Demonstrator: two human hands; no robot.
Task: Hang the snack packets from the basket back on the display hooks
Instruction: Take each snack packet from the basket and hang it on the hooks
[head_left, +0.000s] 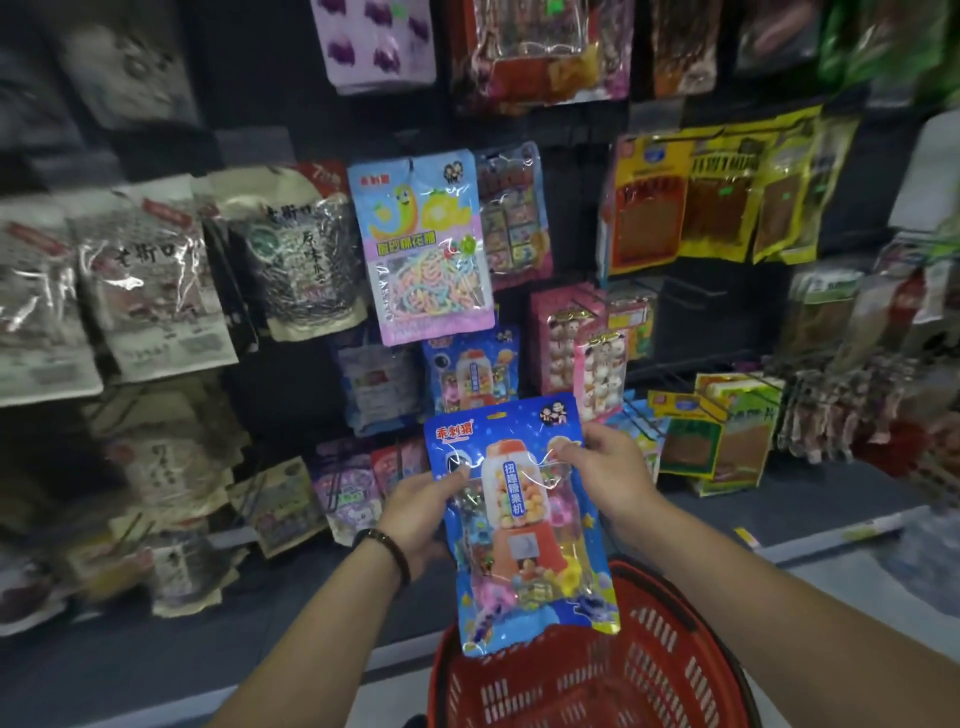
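Both hands grip a glossy blue plastic gumball-machine candy packet (524, 519) above the red slotted plastic basket (587, 675) — left hand (423, 512) and right hand (605, 470) pinching its sides. Next, I'd judge: lift its top hole onto the hook holding the matching blue packets (470, 371).

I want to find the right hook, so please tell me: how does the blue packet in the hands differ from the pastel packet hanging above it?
The blue gumball-machine packet is gripped by the left hand and right hand over the red basket; the pastel packet hangs on the display. The blue one pictures an orange machine; the pastel one a yellow-green cartoon shape over multicoloured strips. Both tilt slightly, have clear windows and carry the same red logo.
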